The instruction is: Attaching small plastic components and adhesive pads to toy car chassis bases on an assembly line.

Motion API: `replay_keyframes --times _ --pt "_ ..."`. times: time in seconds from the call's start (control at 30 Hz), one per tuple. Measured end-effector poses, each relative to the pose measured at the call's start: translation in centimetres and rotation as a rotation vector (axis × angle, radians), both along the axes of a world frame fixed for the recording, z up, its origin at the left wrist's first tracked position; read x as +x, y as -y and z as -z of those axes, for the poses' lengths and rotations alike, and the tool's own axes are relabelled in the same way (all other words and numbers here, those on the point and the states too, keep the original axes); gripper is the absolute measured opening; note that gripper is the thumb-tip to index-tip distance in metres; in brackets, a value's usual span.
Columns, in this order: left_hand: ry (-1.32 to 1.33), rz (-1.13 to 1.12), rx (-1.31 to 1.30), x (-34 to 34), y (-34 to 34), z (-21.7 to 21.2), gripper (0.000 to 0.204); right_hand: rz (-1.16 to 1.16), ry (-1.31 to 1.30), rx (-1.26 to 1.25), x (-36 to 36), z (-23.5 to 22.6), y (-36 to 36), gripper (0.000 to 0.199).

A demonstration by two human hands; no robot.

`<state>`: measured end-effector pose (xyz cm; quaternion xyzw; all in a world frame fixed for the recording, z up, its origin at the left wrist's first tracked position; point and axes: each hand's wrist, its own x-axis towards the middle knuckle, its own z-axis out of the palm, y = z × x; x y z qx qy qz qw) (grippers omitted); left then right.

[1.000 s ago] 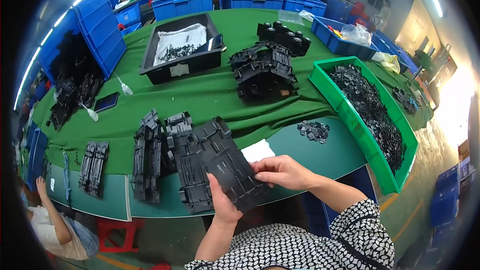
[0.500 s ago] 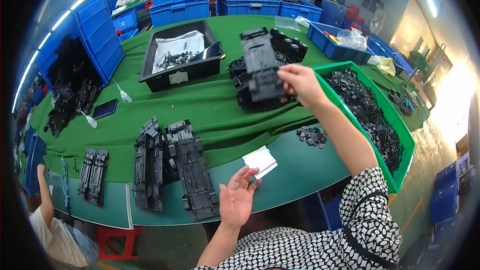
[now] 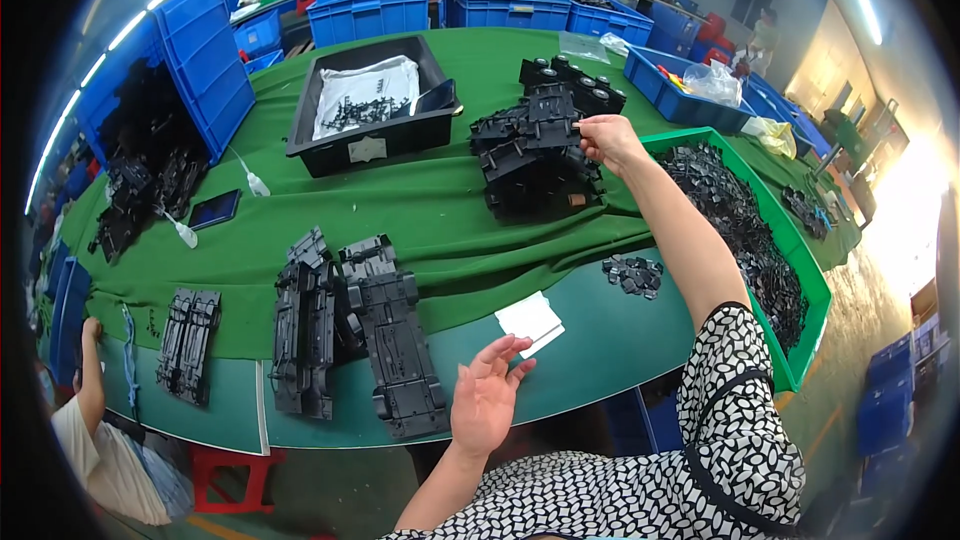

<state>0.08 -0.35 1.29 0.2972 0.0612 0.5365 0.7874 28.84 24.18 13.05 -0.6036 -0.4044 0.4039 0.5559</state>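
My right hand (image 3: 608,142) reaches to the far side, its thumb and fingers pinching the edge of a black plastic toy-car chassis (image 3: 552,118). That chassis lies on or just over a heap of similar black chassis (image 3: 535,175); I cannot tell if it rests fully. Low over the table's near edge hovers my left hand (image 3: 485,400), palm up with fingers apart and nothing in it. Beside it on the left lies a long black chassis (image 3: 395,340), and further left another set of chassis (image 3: 305,335). White paper pieces (image 3: 530,322) lie just beyond its fingertips.
A green crate (image 3: 815,310) full of small black parts stands at the right, near a small pile of them (image 3: 632,276). A black tray (image 3: 300,140) holds a white bag and small parts. A blue crate (image 3: 205,70) stands far left. Another person's hand (image 3: 92,330) shows left.
My right hand has moved slightly away from me, and the chassis in it has gone from held up before the heap to down at its top. My left hand stays nearly still.
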Motion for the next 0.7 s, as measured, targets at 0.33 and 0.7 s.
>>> replay_keyframes --times 0.33,0.7 --pt "-0.026 0.005 0.092 0.9 -1.0 0.1 0.063 0.053 0.764 0.179 3.5 -1.0 -0.1 0.029" --pt "-0.39 0.107 0.592 -0.9 1.0 -1.8 0.027 -0.998 0.275 -0.311 -19.5 5.6 14.1 0.03"
